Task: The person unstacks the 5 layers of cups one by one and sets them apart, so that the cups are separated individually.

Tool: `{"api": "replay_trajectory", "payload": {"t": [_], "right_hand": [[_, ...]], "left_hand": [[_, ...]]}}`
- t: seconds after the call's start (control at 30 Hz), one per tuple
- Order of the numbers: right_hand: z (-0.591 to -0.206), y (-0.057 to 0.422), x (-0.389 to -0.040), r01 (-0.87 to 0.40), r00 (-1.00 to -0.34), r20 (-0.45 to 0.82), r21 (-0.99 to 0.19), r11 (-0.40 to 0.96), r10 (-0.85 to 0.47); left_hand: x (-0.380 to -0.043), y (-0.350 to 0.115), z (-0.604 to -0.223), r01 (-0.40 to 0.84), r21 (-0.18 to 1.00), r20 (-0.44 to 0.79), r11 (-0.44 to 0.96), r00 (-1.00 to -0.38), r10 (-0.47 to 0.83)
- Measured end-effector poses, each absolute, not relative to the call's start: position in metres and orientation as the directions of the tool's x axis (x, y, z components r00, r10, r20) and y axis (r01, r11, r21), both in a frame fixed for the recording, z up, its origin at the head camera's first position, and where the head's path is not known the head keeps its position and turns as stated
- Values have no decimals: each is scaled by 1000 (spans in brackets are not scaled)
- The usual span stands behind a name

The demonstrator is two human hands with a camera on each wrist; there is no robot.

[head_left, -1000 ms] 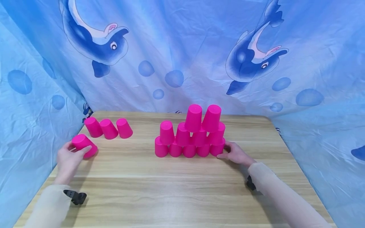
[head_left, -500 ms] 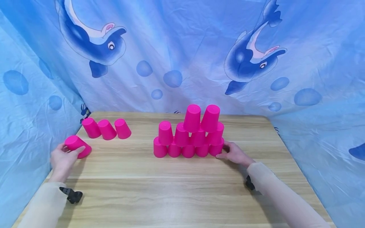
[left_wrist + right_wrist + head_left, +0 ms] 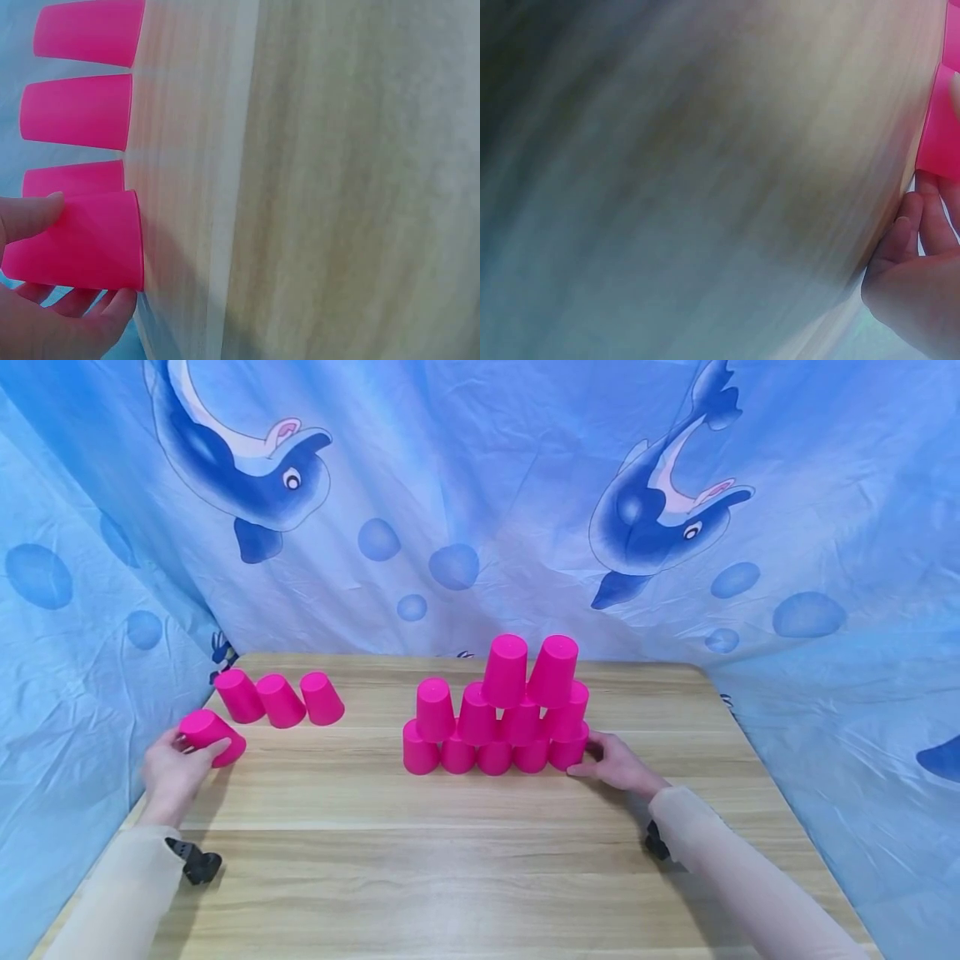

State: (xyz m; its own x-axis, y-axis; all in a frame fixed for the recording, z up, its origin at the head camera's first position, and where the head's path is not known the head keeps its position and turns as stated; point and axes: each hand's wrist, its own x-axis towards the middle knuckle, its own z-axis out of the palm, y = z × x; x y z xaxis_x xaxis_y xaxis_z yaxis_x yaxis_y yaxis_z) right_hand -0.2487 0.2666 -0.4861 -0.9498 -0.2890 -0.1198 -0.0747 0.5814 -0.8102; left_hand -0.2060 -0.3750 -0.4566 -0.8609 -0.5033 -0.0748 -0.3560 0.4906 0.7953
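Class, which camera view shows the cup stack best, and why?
The head view: all three tiers of the stack show. The right wrist view catches only a sliver of it; the left wrist view, none.

The right wrist view cuts off a pink cup (image 3: pixel 941 135) and shows the tabletop (image 3: pixel 705 165) blurred.

Your head view is bright, the pink cups (image 3: pixel 477 718) crisp, with pale glare on the bench (image 3: pixel 465 868) and soft shadows beside your sleeves (image 3: pixel 112 885); your left wrist view looks hazy, your right wrist view blurred, darkest at upper left
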Motion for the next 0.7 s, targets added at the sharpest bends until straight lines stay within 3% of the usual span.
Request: {"api": "replay_trajectory", "payload": {"t": [0.4,0.7], "right_hand": [[-487,266,-250,-84,-948,-115,-808,583,-296],[-486,267,-249,-86,-947,-113,-813,575,-301]], "left_hand": [[-204,-373,-451,-363,794,-59,488,-845,-531],[-204,-329,-405,-134,790,270,598,-799,-536]]}}
